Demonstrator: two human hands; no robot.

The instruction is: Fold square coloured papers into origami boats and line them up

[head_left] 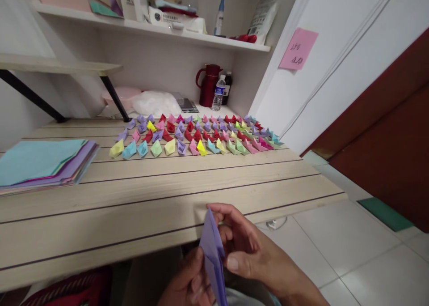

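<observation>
A partly folded sheet of purple paper (212, 252) is held upright in front of me, just off the table's front edge. My left hand (191, 277) grips its lower left side, the thumb pressed on the paper. On the other side, my right hand (243, 248) curls about the paper with the index finger reaching its top tip and the thumb near its right edge. Some of the right fingers are hidden behind the paper. Several rows of small folded paper boats (170, 147) in many colours stand across the back of the table.
A stack of coloured paper sheets (40, 163) lies on the left of the slatted wooden table (144, 198). Behind the boats stand a dark red jug (210, 87), a water bottle (219, 93) and a white plastic bag (156, 103). A red basket (77, 290) sits below the front edge.
</observation>
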